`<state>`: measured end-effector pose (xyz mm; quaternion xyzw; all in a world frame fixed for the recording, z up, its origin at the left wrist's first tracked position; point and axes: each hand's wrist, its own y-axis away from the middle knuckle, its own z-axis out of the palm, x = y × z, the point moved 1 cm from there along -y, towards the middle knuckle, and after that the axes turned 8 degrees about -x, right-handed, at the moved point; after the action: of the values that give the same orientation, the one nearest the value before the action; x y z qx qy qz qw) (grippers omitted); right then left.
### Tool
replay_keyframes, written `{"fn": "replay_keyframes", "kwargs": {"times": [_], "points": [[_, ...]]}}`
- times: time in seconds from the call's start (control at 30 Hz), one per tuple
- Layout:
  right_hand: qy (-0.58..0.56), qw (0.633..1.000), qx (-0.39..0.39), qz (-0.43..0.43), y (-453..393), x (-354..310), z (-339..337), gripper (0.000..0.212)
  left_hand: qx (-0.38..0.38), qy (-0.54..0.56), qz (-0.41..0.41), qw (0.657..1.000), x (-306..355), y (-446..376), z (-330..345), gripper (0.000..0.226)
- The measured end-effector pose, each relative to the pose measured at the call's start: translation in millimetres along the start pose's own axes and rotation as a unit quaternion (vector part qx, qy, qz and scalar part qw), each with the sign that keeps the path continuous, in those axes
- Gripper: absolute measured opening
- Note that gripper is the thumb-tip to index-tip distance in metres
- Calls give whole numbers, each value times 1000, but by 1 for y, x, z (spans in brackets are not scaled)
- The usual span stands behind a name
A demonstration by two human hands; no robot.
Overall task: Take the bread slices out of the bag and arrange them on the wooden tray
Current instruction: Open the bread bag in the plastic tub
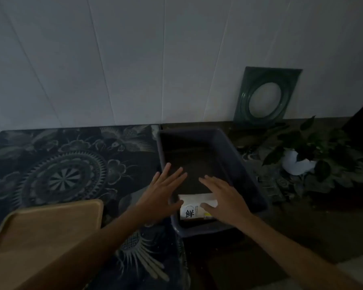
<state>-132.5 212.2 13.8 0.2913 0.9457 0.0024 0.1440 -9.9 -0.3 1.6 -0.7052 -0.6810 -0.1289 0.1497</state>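
Dim scene, low light. Left hand flat and spread, fingers apart, palm down, over the left rim of a dark plastic bin; holds nothing. Right hand also flat with fingers extended and loosely together, palm down, over the bin's near end; nothing gripped. Bread bag lies inside the bin at its near end, between the two hands and partly under the right hand's thumb side; white packaging with a large dark printed character facing up. Whether either hand actually touches the bag cannot be told; left thumb is just beside its left edge. Bag looks closed, no slices visible outside it. Wooden tray sits to the left of the left forearm, near bottom-left, tilted corner toward the bin, bare surface, apart from the bin. Patterned dark cloth covers the surface under the tray and beyond the left hand. Beyond and right of the right hand: a potted plant in a white pot, and a dark green frame with an oval opening leaning on the white panelled wall.
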Motion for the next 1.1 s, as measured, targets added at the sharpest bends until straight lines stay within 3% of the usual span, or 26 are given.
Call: {"fn": "replay_keyframes", "kwargs": {"times": [0.27, 0.4, 0.63, 0.9, 1.1], "points": [[1, 999, 29, 21, 3, 20, 12, 67, -9, 81, -17, 997, -3, -5, 20, 70], [-13, 999, 40, -9, 2, 28, 13, 52, -14, 82, -11, 996, -4, -9, 26, 65], [-8, 992, 105, -67, -4, 42, 15, 36, 49, 41, 28, 998, 1, -18, 34, 41], [-21, 979, 130, -153, -11, 63, 15, 18, 85, 88, 28, 992, 8, -19, 27, 30], [-64, 978, 119, -156, -16, 70, 12, 19, 66, 119, 1, 991, 5, -24, 23, 25]]}}
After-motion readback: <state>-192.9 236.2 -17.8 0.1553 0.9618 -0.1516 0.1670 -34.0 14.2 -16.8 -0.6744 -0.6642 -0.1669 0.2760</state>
